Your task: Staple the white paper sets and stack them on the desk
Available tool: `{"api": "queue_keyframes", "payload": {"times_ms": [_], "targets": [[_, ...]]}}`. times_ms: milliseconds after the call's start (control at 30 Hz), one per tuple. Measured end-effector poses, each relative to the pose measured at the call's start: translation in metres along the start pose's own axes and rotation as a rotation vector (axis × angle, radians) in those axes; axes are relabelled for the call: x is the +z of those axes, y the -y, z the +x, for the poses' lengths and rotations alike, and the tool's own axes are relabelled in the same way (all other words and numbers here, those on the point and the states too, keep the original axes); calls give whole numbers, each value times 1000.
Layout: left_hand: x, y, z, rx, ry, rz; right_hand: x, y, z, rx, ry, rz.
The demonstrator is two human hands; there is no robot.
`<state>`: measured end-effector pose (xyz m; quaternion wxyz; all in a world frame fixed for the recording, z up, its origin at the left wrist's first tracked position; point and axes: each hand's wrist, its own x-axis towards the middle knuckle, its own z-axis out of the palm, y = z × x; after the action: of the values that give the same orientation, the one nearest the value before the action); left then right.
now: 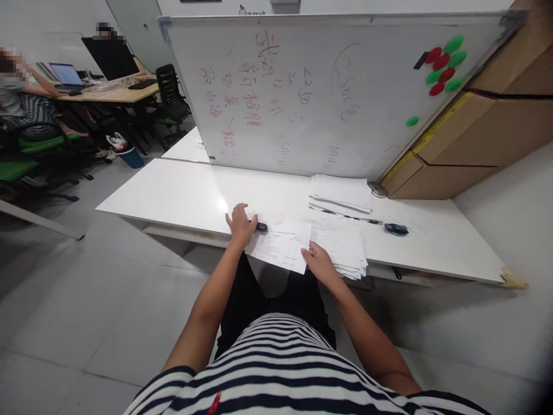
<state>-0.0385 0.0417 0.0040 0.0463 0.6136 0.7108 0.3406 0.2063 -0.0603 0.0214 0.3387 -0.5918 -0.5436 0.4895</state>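
The printed sheet is laid at the table's near edge, between the hands and beside a paper stack. Its right edge is pinched by the right hand; the left hand is set with fingers parted by a black device — whether that is gripped cannot be told. The paper should be light, limp and easily creased — best taken by opposite edges, with only light pressure applied.
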Motion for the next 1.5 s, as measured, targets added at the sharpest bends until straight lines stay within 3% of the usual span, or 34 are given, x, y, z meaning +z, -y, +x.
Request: {"api": "queue_keyframes", "payload": {"times_ms": [100, 200, 333, 433, 600, 700, 800, 967, 1067, 1200, 1333, 1500], "targets": [[-5, -25, 15, 62, -3, -27, 2, 3, -2, -59, -39, -67], [8, -37, 28, 47, 80, 25, 5, 8, -4, -108, -84, -121], [36, -33, 29, 140, 173, 216, 8, 13, -7, -112, -93, -163], [48, -24, 30, 231, 155, 244, 9, 13, -9, -105, -82, -166], [32, -13, 36, 27, 90, -61, 10, 10, -10, -110, -79, -98], [15, -3, 31, 73, 56, -202, 10, 7, -6, -115, -84, -51], [5, 10, 20, 164, 164, -86, 7, 7, 2, -96, -85, 18], [11, 24, 13, 171, 277, 110, -20, 20, 6, -31, -123, 210], [20, 23, 13, 85, 204, 139, -49, 30, -4, -74, -158, 131], [30, 20, 10, 85, 81, 235, -78, 23, -19, -123, -260, 54], [35, 23, 11, 107, 56, 284, -82, -5, -23, -94, -444, 18], [38, 26, 13, 114, 60, 299, -83, -26, -26, -100, -562, 59]]}}
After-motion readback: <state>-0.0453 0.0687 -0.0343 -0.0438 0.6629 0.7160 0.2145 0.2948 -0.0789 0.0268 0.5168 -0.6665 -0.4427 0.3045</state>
